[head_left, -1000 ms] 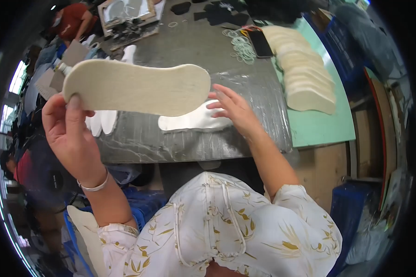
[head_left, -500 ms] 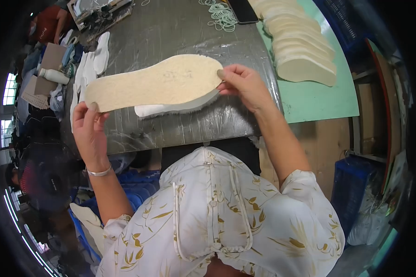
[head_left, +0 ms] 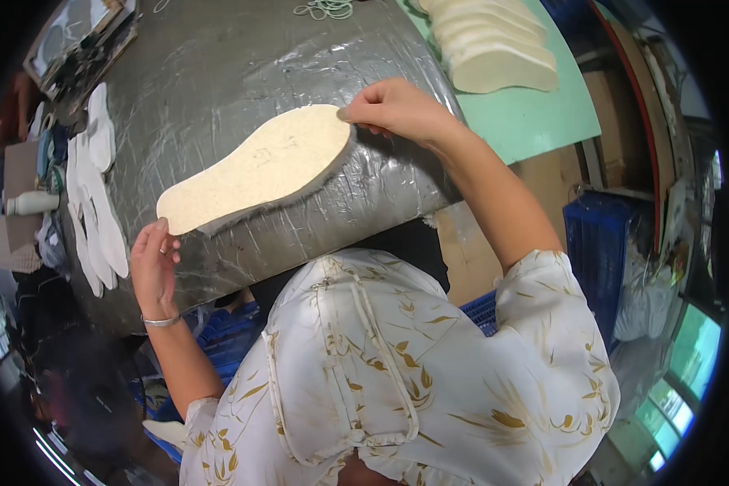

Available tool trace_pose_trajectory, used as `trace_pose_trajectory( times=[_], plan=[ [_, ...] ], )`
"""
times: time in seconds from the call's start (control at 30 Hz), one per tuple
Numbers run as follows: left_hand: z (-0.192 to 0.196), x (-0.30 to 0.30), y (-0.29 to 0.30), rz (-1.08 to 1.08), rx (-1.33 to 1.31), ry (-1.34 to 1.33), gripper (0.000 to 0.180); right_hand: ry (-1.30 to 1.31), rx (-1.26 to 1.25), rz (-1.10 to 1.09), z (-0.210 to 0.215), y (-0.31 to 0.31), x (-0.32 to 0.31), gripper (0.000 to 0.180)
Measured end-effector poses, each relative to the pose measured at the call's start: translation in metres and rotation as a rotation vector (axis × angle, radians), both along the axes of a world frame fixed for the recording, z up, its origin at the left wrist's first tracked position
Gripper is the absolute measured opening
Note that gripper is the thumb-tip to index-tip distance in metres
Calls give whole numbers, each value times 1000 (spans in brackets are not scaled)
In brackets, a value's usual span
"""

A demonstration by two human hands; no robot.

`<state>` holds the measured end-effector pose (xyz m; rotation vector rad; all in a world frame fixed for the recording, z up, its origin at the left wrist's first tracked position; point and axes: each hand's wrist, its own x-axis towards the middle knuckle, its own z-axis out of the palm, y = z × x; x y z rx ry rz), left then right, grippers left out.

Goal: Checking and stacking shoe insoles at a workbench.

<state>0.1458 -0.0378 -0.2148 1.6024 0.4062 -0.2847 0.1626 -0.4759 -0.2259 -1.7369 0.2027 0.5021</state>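
A cream insole [head_left: 255, 166] with faint marks on its face lies slantwise between my hands. Along its near side shows the edge of a second, fuzzy greyish-white insole [head_left: 320, 180], mostly covered by the cream one. My left hand [head_left: 152, 263] pinches the narrow end between thumb and fingers. At the wide end, my right hand [head_left: 401, 112] grips the rim with its thumb on top. Whether the lower insole is also in my grip cannot be made out.
Several white insoles [head_left: 97, 206] lie at the table's left. A row of cream insoles [head_left: 502, 61] rests on a green board [head_left: 530, 121] at the far right. Pale green rubber bands [head_left: 328, 8] lie at the back. A machine [head_left: 81, 49] stands far left, a blue crate [head_left: 595, 251] right.
The cream insole has come down over the fuzzy one, covering more of it, and slants more. Both hands keep hold of its ends. The view has shifted, moving the surroundings in the picture.
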Motion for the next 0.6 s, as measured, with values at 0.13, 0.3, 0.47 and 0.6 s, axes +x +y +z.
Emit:
trace_pose_trajectory(
  times=[0.13, 0.3, 0.47, 0.6],
  plan=[
    [-9, 4, 4, -39, 62, 72, 19, -6, 2, -16, -13, 3, 2, 28],
    [-14, 2, 0, -55, 116, 78, 21, 16, 0, -17, -30, -3, 4, 27],
    [-16, 1, 0, -59, 154, 82, 21, 19, 43, -39, -26, -5, 3, 29],
    [-11, -2, -1, -44, 157, 109, 19, -12, 81, -46, -27, -7, 1, 27]
  ],
)
